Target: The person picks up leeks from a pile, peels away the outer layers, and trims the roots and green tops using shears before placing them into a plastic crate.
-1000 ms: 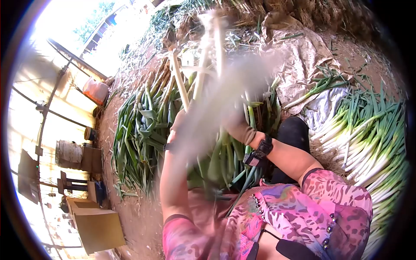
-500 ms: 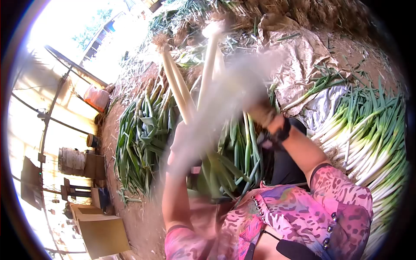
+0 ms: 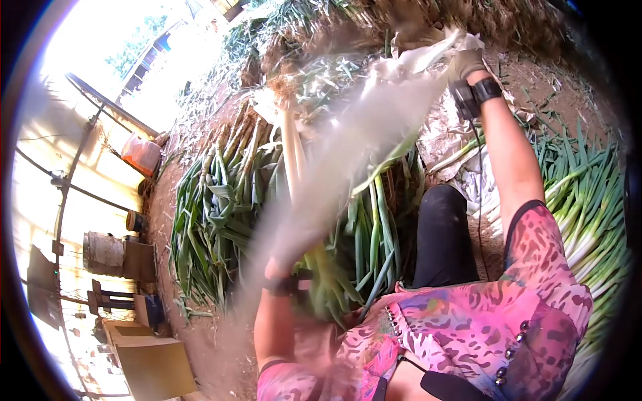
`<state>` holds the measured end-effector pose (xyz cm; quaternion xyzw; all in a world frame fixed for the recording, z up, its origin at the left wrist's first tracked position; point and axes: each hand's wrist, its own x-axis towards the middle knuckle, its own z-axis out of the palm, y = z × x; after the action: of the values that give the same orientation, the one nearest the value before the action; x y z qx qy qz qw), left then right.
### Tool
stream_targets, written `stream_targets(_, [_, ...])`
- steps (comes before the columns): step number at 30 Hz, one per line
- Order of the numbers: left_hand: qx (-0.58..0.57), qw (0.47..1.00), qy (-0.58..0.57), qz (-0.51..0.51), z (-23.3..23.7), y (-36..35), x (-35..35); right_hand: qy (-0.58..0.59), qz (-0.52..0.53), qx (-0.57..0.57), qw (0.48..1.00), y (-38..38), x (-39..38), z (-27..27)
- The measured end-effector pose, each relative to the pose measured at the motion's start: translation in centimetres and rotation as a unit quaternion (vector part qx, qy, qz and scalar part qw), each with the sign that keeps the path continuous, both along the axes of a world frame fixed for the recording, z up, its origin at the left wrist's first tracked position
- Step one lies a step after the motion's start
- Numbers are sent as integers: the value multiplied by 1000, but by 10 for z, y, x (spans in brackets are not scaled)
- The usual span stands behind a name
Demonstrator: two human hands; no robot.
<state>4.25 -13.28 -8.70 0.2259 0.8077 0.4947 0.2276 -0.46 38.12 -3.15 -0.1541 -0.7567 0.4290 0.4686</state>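
My left hand (image 3: 284,250), blurred behind a pale smear across the view, is wrapped round a few long onion stalks (image 3: 290,150). Their roots point up and their green leaves hang below the hand. Up at the right, my right hand (image 3: 467,64), in a light glove, is closed on a pale peeled leaf (image 3: 428,57). The leaf stretches toward the upper middle. A heap of unpeeled green onions (image 3: 221,207) lies behind and beside the stalks.
Trimmed green onions (image 3: 588,207) lie in a pile at the right. A crumpled cloth (image 3: 461,144) rests on the soil. More onions (image 3: 287,27) and loose peelings are at the top. A cardboard box (image 3: 154,367) stands at the lower left, a white bucket (image 3: 103,254) above it.
My right hand has swung up and to the right, away from the stalks, with a leaf now stretched from it. My left hand has stayed round the stalks, slightly lower.
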Motion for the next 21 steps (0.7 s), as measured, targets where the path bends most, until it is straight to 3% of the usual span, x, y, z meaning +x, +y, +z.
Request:
stream_targets(3, [-11,999,0,31,-22,2,-7,34,142,-19,989,10,0,-29])
stream_targets(5, [-19,999,-3,43,-18,14,-5,-66,224,128,964,-5,-13,-73])
stream_targets(8, [-58,994,93,21,-6,28,10,-245,139,425,860,-67,-4,-79])
stream_targets(9, [-75,991,102,31,1,32,17,-214,75,443,867,-86,0,-64])
stream_targets(11, [-125,984,112,64,10,39,31,-239,49,145,959,-93,0,-33])
stream_targets(12, [-156,978,112,86,12,41,35,-211,17,-4,977,-96,0,-18])
stream_targets(14, [-148,969,186,62,-9,36,24,-19,52,72,996,-84,-16,-8])
stream_targets(15, [-176,963,188,80,-15,39,28,27,122,77,989,-106,-4,11])
stream_targets(16, [-205,956,188,96,-20,43,32,-5,270,103,957,-126,14,35])
stream_targets(17, [-239,949,183,95,-18,47,34,19,239,386,891,-133,4,28])
stream_targets(18, [-232,939,235,91,-25,51,33,4,239,494,836,-147,7,29])
stream_targets(19, [-224,927,287,88,-34,53,30,3,242,590,770,-160,10,29])
stream_targets(21, [-244,915,310,90,-42,54,30,-81,222,592,770,-179,14,23])
